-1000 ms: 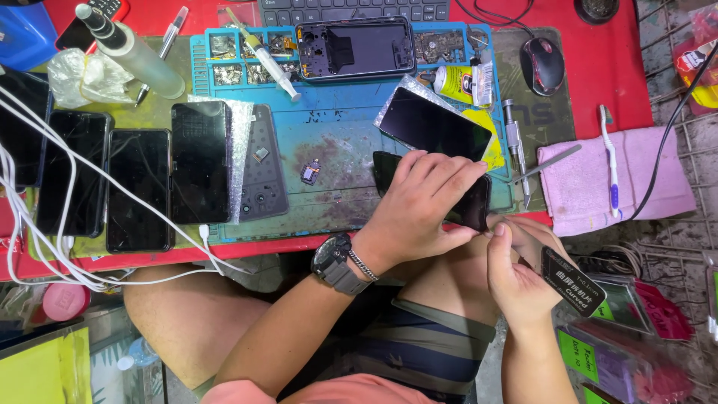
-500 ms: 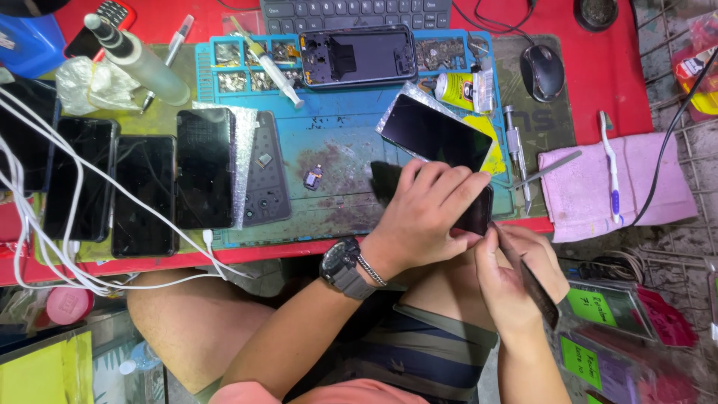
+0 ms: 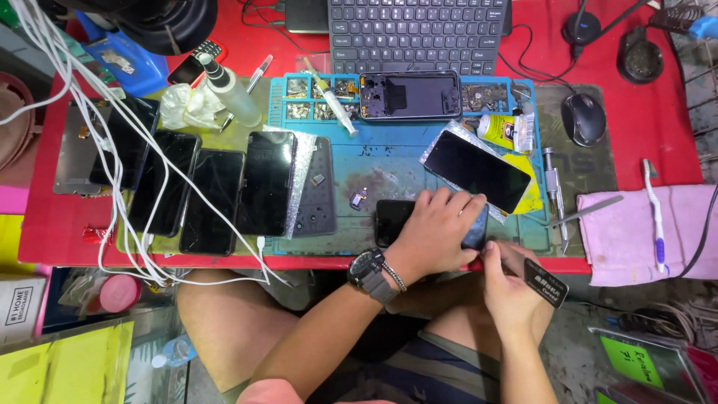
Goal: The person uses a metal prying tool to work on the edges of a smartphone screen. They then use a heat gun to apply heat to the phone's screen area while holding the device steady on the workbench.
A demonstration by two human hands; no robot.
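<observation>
My left hand [image 3: 437, 228], with a watch on its wrist, presses flat on a black phone [image 3: 390, 221] that lies at the near edge of the blue work mat [image 3: 374, 161]. My right hand [image 3: 508, 288] sits just below the phone's right end, off the table edge, and pinches a small black plastic card [image 3: 546, 283]. Its thumb touches the phone's corner. Most of the phone is hidden under my left hand.
A loose dark screen [image 3: 475, 170] lies on silver foil beside a glue tube [image 3: 502, 131]. An opened phone frame [image 3: 410, 96] rests further back. Several phones [image 3: 213, 191] under white cables [image 3: 112, 187] line the left. Keyboard [image 3: 419, 30], mouse [image 3: 583, 118], screwdriver [image 3: 552, 179], pink cloth [image 3: 636, 224] with toothbrush [image 3: 653, 209].
The view has tipped toward the back of the desk, showing more keyboard. My right hand with the card has drawn up to the phone's right corner. My left hand stays on the phone.
</observation>
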